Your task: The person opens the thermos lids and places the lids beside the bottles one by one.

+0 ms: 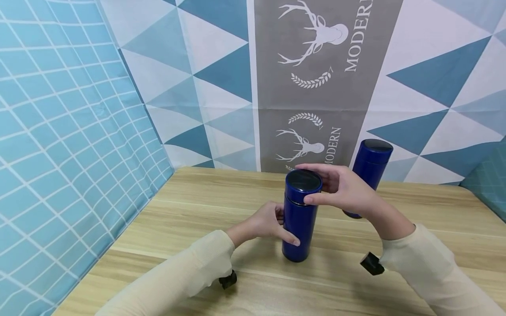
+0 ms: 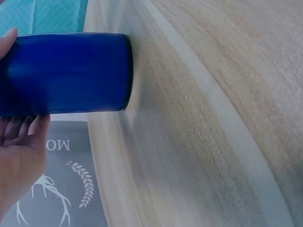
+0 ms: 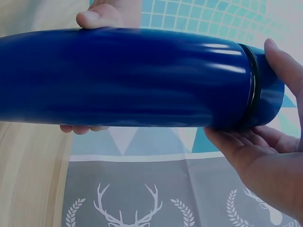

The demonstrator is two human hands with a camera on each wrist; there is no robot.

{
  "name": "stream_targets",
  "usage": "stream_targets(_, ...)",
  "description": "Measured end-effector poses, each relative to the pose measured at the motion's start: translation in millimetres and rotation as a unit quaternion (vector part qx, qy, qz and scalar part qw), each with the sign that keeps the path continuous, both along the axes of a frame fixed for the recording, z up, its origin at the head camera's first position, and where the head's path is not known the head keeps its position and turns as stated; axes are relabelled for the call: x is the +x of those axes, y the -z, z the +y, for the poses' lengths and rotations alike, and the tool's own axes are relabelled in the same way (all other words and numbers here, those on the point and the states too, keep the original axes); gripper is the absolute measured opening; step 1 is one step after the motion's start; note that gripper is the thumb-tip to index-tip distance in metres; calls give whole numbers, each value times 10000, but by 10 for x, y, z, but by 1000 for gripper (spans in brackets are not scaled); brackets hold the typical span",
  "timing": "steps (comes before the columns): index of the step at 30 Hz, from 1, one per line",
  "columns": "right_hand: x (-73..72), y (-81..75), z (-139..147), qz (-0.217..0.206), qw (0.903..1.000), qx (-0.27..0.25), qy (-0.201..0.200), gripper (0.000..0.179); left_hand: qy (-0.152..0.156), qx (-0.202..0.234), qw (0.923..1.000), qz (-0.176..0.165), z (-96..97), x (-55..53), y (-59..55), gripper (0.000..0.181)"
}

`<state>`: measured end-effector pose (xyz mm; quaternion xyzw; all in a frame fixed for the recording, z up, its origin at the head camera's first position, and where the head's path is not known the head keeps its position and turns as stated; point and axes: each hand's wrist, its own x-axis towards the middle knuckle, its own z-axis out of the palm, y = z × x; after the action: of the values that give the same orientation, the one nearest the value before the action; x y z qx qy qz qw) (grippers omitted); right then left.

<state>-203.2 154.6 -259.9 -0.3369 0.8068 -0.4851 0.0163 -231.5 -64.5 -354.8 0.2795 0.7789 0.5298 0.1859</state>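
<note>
A dark blue thermos flask [image 1: 297, 232] with a black-topped lid [image 1: 303, 183] stands upright on the wooden table in the head view. My left hand [image 1: 269, 223] grips its lower body, thumb across the front and fingers behind. Around the lid my right hand [image 1: 348, 189] holds on, with the thumb on the near side and the fingers on the far side. The right wrist view shows a dark groove between lid [image 3: 271, 90] and body [image 3: 142, 78]. In the left wrist view the flask's base [image 2: 124, 71] is right at the tabletop.
A second blue thermos flask [image 1: 370, 164] stands behind my right hand, partly hidden by it. Behind the wooden table [image 1: 189, 193] hangs a patterned cloth [image 1: 221, 96] with triangles and deer heads. A blue gridded cloth [image 1: 71, 131] borders the left side.
</note>
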Motion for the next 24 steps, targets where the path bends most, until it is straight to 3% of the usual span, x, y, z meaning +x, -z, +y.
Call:
stream_targets(13, -86, -11, 38, -205, 9983, -73, -538, 62, -9, -8, 10000, 10, 2, -8, 5, 53)
stream_targets(24, -154, -9, 73, -202, 9969, -20, -756, 62, -6, 2, 10000, -4, 0, -15, 12, 53)
